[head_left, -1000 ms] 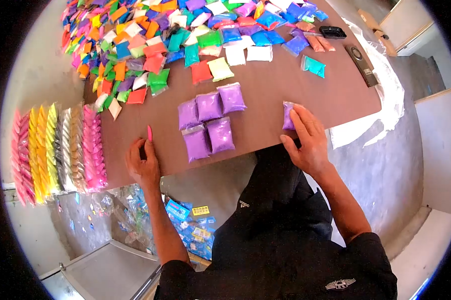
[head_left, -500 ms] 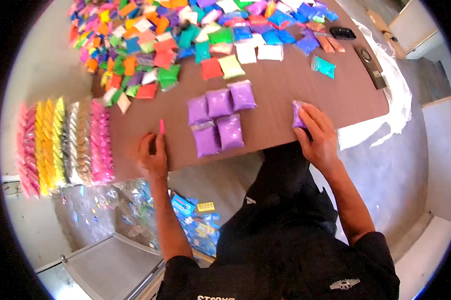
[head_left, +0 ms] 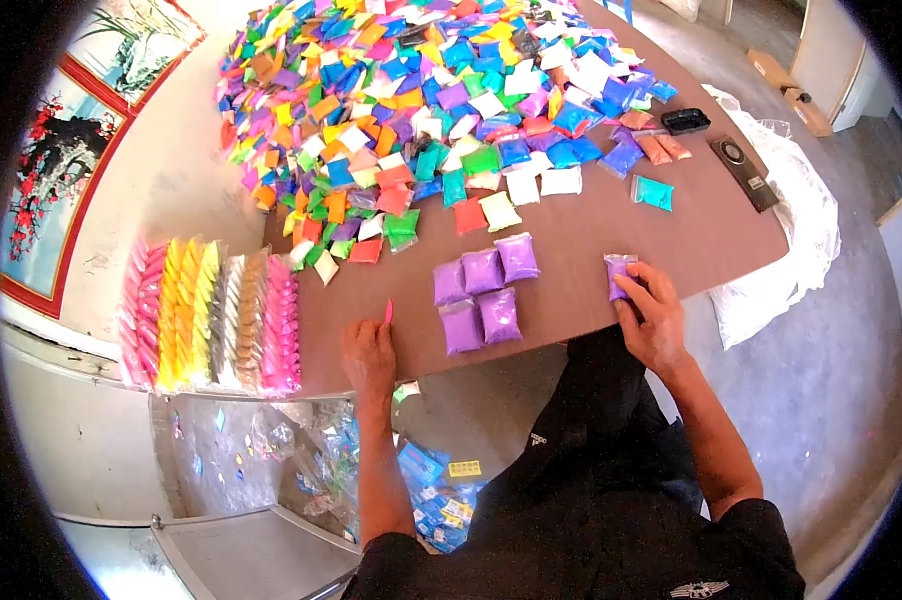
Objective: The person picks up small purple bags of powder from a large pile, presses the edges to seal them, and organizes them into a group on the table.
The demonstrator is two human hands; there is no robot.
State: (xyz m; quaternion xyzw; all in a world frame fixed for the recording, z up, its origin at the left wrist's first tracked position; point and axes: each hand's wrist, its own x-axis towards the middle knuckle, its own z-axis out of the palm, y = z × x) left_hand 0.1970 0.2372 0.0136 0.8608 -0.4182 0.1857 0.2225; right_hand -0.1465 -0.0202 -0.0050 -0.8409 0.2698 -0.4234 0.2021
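Observation:
My right hand rests on a purple powder packet near the brown table's front right edge, fingers closed over it. My left hand lies at the table's front edge and holds a small pink stick-like thing upright between its fingers. Between the hands lies a group of several purple packets in two rows on the brown table.
A big heap of many-coloured packets covers the far half of the table. Stacked rows of pink, yellow and brown packets stand at the left. A black flat device and a small black case lie at the right. White plastic sheeting lies on the floor.
The head view has lifted and pulled back, so more of the heap and a wall picture show. Both hands stay where they were on the table.

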